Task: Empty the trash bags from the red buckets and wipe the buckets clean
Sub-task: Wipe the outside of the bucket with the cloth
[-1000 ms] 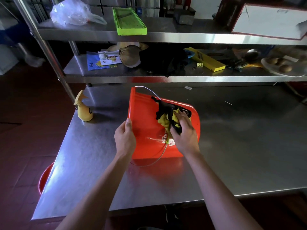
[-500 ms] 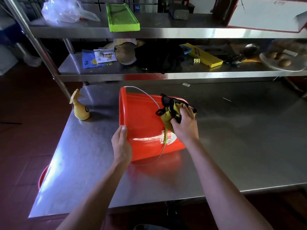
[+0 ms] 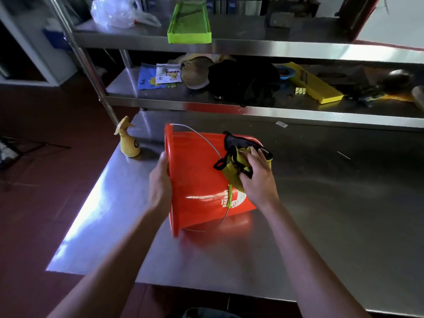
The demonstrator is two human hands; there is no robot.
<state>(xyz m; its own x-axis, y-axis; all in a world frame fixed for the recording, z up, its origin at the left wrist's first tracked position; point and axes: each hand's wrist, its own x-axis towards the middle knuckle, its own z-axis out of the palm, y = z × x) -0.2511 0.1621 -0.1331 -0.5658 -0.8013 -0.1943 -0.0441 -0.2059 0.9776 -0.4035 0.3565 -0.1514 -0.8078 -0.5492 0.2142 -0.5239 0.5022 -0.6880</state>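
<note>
A red bucket (image 3: 197, 180) lies on its side on the steel table (image 3: 321, 214), its mouth facing left and its wire handle hanging over the wall. My left hand (image 3: 160, 180) grips the bucket's rim on the near left side. My right hand (image 3: 255, 175) presses a yellow and black cloth (image 3: 234, 166) against the bucket's outer wall near its base, fingers curled over the cloth. The bucket's inside is hidden from view.
A yellow spray bottle (image 3: 128, 141) stands at the table's far left corner. Behind the table a steel shelf rack (image 3: 252, 111) holds a black bundle, a yellow slicer, papers, a green tray (image 3: 189, 24) and a clear plastic bag (image 3: 114, 11). Red floor lies left.
The bucket has turned so its mouth faces further left. My right hand has slid the cloth from the middle of the wall toward the base end. My left hand keeps its hold on the rim.
</note>
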